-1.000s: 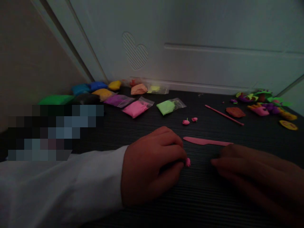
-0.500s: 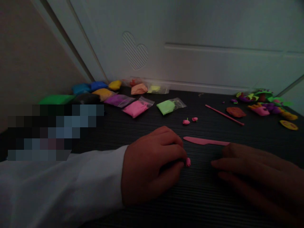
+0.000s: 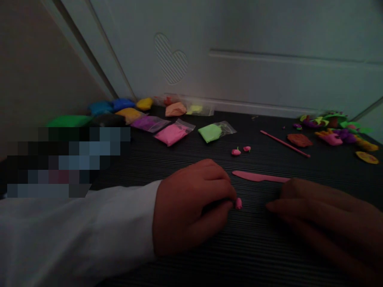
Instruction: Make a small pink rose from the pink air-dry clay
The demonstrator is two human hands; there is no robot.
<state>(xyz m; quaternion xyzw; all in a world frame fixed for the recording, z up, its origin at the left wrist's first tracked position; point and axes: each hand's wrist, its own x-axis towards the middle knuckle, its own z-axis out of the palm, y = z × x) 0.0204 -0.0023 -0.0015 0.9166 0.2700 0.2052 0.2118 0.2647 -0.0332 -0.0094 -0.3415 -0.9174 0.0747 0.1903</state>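
My left hand (image 3: 191,207), in a white sleeve, rests on the dark ribbed tabletop (image 3: 254,255) with thumb and fingers pinched on a small pink clay piece (image 3: 238,203). My right hand (image 3: 323,217) lies flat on the table to the right, fingers stretched out toward the clay, holding nothing. A pink plastic knife (image 3: 259,176) lies just beyond both hands. Two tiny pink clay bits (image 3: 240,150) sit farther back.
Bags of coloured clay lie at the back left: pink (image 3: 172,133), light green (image 3: 213,132), purple (image 3: 148,123), orange (image 3: 175,109), yellow, blue. A thin pink stick (image 3: 284,144) and finished clay figures (image 3: 335,129) lie at the right. A white panel rises behind.
The view shifted slightly; both hands stay almost still, the left keeping its pinch on the pink piece.
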